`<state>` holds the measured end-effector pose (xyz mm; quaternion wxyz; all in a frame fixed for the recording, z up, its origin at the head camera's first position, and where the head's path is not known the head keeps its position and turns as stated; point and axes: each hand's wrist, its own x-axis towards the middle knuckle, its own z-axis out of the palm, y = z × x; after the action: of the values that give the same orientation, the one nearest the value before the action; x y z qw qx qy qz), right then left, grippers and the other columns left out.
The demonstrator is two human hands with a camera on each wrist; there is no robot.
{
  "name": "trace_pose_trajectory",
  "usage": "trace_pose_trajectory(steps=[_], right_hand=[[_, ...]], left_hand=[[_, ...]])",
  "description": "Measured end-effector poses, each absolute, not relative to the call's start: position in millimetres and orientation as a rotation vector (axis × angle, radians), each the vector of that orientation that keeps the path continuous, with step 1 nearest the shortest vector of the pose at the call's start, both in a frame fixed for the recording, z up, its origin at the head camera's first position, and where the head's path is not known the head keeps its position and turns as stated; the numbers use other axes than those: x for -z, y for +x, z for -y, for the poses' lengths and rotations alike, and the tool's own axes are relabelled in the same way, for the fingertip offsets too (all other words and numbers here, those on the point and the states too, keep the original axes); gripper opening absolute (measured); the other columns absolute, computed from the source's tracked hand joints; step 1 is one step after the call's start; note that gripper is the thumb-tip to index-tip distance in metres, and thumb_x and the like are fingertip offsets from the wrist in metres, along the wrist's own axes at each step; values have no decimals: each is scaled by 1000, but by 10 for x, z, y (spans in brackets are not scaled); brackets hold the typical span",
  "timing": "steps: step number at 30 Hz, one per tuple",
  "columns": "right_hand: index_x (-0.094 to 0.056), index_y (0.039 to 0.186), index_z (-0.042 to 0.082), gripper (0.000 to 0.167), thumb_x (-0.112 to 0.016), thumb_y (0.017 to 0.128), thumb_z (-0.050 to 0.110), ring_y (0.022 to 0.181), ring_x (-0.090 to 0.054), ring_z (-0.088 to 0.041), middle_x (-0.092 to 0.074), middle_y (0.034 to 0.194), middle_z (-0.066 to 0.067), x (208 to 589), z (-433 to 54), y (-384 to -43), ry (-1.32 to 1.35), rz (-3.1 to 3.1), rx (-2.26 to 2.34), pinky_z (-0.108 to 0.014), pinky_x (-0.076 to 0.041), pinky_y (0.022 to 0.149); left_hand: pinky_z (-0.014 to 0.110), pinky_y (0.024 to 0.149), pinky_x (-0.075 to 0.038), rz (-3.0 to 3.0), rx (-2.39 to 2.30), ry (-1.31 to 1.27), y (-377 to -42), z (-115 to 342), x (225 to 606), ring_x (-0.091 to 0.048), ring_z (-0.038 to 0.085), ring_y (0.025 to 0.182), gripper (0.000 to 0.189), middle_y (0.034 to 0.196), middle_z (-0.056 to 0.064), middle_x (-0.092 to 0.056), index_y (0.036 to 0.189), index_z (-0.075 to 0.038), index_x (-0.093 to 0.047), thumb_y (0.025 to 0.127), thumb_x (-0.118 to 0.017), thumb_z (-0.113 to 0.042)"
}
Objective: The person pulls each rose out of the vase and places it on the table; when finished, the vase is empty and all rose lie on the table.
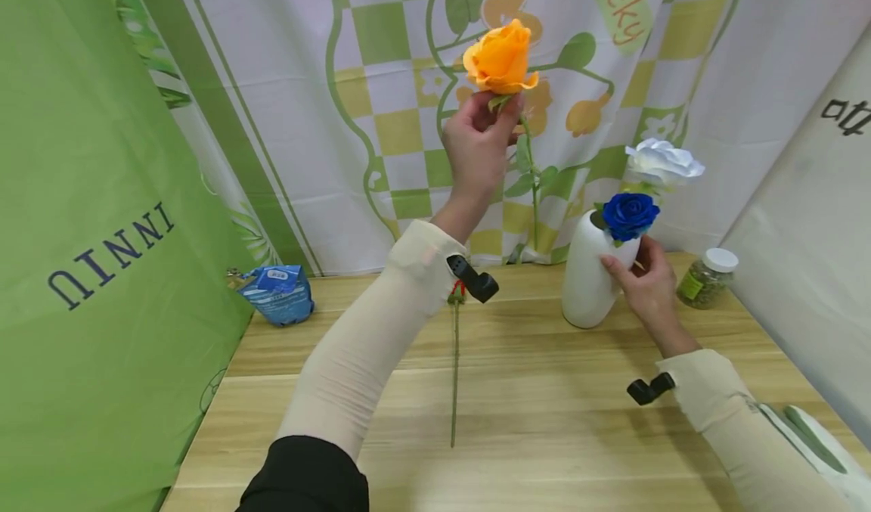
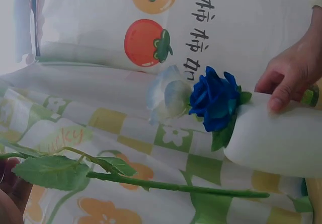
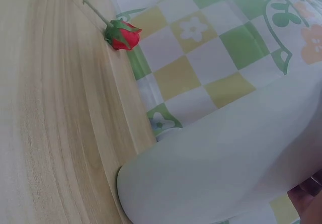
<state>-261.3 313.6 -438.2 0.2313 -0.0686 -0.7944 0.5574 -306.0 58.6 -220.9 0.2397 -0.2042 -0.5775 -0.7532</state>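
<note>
High in front of the curtain, my left hand (image 1: pixel 478 145) pinches an orange rose (image 1: pixel 502 58) just under its bloom. Its green stem (image 2: pixel 176 186) hangs down with leaves on it, the lower end beside the vase's height. My right hand (image 1: pixel 646 281) holds a white vase (image 1: pixel 587 277) by its right side, thumb on the front. The vase stands on the table, slightly tilted. A blue rose (image 1: pixel 630 215) and a white rose (image 1: pixel 663 162) stick out of its mouth. On the table lies a red rose (image 3: pixel 123 34), its bloom mostly hidden by my left sleeve in the head view.
A lidded jar (image 1: pixel 708 278) stands right of the vase on the wooden table (image 1: pixel 381 421). At the back left sits a blue bag (image 1: pixel 277 294). A patterned curtain (image 1: pixel 408 119) hangs along the table's back edge, with a green cloth (image 1: pixel 102 361) on the left.
</note>
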Motion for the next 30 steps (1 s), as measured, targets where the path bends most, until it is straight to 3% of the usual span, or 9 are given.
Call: trace_pose_trajectory(steps=[3,6,12,23,30], right_hand=[[-44,148,9,68,-74,91,26,124,-55,-9,-52,146,-18,4380,-3131,-2609,-191,2190,-1537,-10,-49,96],[-43,149,9,68,-74,91,27,126,-55,-11,-51,147,-18,4371,-3123,-2601,-195,2200,-1533,-9,-49,96],[-44,148,8,68,-75,90,26,122,-55,-7,-53,144,-16,4365,-3119,-2609,-196,2184,-1535,-6,-48,92],[-48,144,8,63,-75,90,22,113,-56,0,-58,130,-1,4387,-3118,-2613,-181,2135,-1551,-3,-47,86],[-48,144,8,63,-76,89,23,112,-56,0,-58,130,-1,4393,-3118,-2614,-181,2130,-1553,-3,-47,85]], left_hand=[[33,63,-64,1594,2081,-516,-3102,-519,2267,-69,33,72,23,75,8,-69,105,5,-69,88,-76,-10],[32,61,-63,1596,2098,-487,-3145,-456,2329,-69,30,67,23,74,6,-69,104,3,-70,88,-77,-11],[31,56,-62,1613,2119,-430,-3215,-348,2443,-63,11,57,22,72,2,-67,100,2,-71,87,-79,-13],[24,53,-59,1706,2081,-348,-3252,-161,2711,-62,10,57,25,69,-4,-65,98,4,-70,87,-79,-17],[24,51,-59,1759,2102,-256,-3288,-6,3079,-63,11,56,20,70,-3,-66,92,2,-70,87,-78,-16]])
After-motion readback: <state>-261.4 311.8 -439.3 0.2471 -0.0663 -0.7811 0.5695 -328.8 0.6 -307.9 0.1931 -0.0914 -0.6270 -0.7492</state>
